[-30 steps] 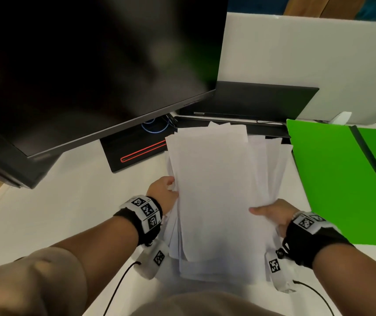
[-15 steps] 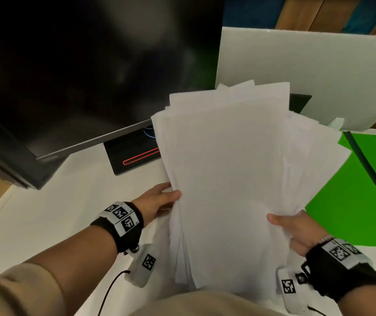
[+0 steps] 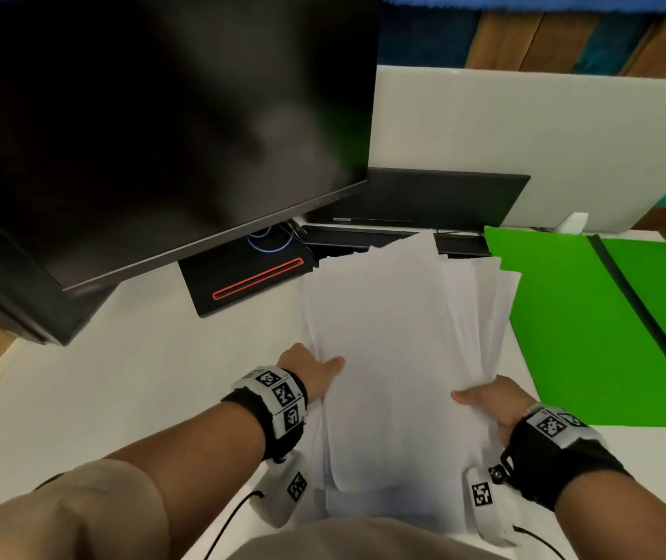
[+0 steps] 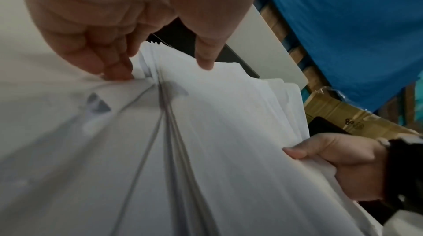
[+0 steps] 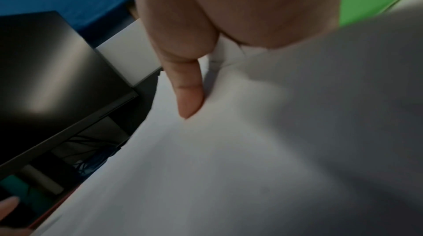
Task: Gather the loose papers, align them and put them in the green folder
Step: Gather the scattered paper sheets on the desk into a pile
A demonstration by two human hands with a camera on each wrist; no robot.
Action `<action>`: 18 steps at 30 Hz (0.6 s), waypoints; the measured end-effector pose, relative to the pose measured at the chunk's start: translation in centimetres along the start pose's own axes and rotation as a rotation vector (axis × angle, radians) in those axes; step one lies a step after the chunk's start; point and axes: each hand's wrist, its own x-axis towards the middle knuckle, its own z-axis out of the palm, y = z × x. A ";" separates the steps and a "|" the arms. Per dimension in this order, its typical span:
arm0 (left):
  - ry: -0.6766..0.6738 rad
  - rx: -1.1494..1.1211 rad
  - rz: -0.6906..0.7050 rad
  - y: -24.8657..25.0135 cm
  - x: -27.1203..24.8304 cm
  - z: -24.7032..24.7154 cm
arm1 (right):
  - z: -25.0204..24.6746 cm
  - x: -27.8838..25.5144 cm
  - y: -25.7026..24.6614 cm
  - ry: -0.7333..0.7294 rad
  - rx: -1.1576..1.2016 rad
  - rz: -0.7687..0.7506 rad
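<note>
A stack of loose papers [image 3: 396, 357] is held between both hands over the white counter [image 3: 121, 398], edges uneven and fanned toward the right. The left hand [image 3: 311, 367] is clamped on the stack's left edge — thumb laid on the top sheet, fingers [image 4: 109, 66] tucked under, as seen in the left wrist view. The right hand [image 3: 493, 402] is clamped on the right edge, thumb pressed on top; its fingers are hidden under the sheets. Both grips are pinching the papers. The green folder [image 3: 590, 325] is lying open on the counter just right of the stack — a few sheet corners overlap its left edge. A dark monitor [image 3: 141, 135] is seen at upper left, a closed laptop [image 3: 424, 196] behind the papers.
</note>
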 end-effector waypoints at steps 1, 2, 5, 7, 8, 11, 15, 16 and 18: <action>0.002 0.043 -0.004 0.2 0.2 0.2 | 0.2 -0.1 -0.1 0.015 -0.012 0.003; -0.009 0.083 -0.005 0.4 0.3 0.3 | 0.4 -0.1 -0.2 0.040 -0.017 0.011; -0.011 0.178 -0.048 0.9 0.5 0.6 | 0.7 0.1 -0.3 0.039 -0.030 0.036; 0.029 0.306 -0.073 1.2 0.2 0.7 | 0.7 0.1 -0.3 0.017 -0.019 0.034; 0.057 0.358 -0.071 1.4 0.1 0.8 | 0.8 0.2 -0.3 0.023 -0.023 0.028; 0.093 0.325 -0.024 1.7 0.0 1.6 | 1.1 0.8 -0.3 0.034 -0.052 0.022; 0.063 0.092 0.042 1.7 0.5 2.0 | 1.4 0.5 -1.2 0.038 -0.099 -0.016; 0.067 0.036 0.047 1.6 0.6 1.8 | 1.4 0.5 -1.4 0.047 -0.099 -0.026; 0.046 -0.116 0.034 1.1 1.0 1.1 | 1.4 0.5 -1.2 0.059 -0.070 -0.062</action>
